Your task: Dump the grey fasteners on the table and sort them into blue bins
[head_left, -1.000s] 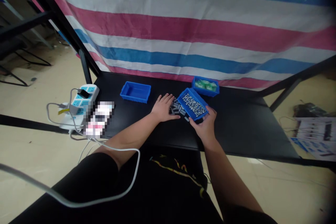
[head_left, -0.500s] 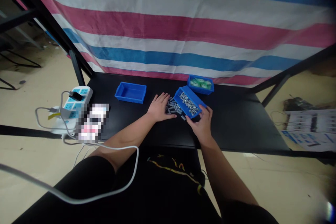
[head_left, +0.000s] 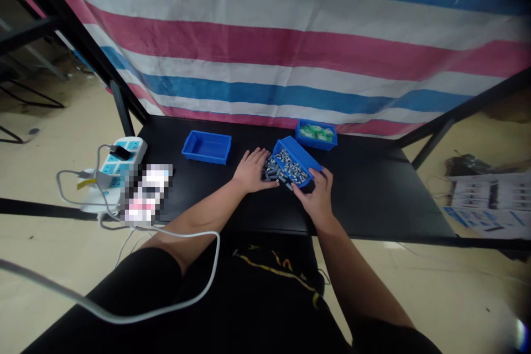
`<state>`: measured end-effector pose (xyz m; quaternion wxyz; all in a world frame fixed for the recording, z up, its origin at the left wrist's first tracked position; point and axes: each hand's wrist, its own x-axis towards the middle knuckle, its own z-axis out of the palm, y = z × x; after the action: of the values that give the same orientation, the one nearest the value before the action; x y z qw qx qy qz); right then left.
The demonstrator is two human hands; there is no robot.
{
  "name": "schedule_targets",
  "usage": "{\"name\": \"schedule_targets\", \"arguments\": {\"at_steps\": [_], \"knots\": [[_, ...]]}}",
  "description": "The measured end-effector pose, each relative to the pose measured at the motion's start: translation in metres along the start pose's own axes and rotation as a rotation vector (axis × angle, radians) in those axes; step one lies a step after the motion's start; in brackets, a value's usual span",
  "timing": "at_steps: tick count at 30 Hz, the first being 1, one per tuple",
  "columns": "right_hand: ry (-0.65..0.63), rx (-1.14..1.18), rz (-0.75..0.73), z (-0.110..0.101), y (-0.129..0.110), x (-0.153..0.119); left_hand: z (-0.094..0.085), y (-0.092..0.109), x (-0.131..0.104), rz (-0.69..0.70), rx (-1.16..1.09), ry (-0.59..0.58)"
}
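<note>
My right hand [head_left: 318,193] grips the near right end of a blue plastic bin [head_left: 302,156], which is tilted toward the left. Inside the bin lie many small shiny metal pieces [head_left: 290,167], too small to name surely. A heap of small grey cylindrical metal parts [head_left: 271,168] lies on the table along the bin's lower left side. My left hand [head_left: 252,171] rests flat beside that heap on its left, fingers stretched and thumb pointing right below the parts.
On the black table [head_left: 365,193] stand a blue bin without contents [head_left: 207,146] to the left and a blue bin [head_left: 317,144] with green-and-white packets behind. A power strip [head_left: 122,160], a blurred-out phone-like object [head_left: 147,193] and a white cable [head_left: 213,265] are at left.
The tilted bin and my right hand have shifted slightly left, and the metal pieces inside have spread toward the bin's lower left side. My left hand stays where it was.
</note>
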<state>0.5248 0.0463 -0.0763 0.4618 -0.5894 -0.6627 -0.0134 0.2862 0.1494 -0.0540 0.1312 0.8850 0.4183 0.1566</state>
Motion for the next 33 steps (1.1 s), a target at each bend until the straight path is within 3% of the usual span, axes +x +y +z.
{"name": "schedule_targets", "arguments": {"at_steps": [18, 33], "knots": [[-0.059, -0.043, -0.125, 0.0, -0.002, 0.011, 0.002, -0.001, 0.0, 0.033, -0.001, 0.014], [-0.042, -0.109, -0.347, -0.008, 0.004, 0.033, 0.012, -0.007, 0.001, 0.044, -0.03, 0.066]]}}
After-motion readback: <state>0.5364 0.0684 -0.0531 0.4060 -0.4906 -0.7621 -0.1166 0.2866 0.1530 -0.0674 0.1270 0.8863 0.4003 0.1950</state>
